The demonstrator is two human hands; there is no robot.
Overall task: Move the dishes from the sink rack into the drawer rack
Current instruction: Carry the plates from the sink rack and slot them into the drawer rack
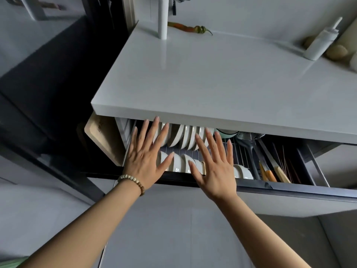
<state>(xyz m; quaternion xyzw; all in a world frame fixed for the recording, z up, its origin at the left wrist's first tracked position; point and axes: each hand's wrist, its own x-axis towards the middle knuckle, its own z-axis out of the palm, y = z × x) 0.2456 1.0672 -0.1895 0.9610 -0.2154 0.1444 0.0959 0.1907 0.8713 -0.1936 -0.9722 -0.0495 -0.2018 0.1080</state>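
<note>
Both hands flat, fingers spread wide, holding nothing: left hand [144,157] with bead bracelet [133,182], right hand [216,169], both over the open drawer [289,189]. Can't tell if they touch the dishes. Drawer rack [238,149]: white bowls [181,161] on edge in the near row, white plates [183,137] upright in the far row. Knives [268,174] and a dark spatula [249,149] in the right compartment. Cutting board [104,136] left of the drawer. Desk [212,84] above; chili [189,29] and white bottle [320,42] at the far edge.
</note>
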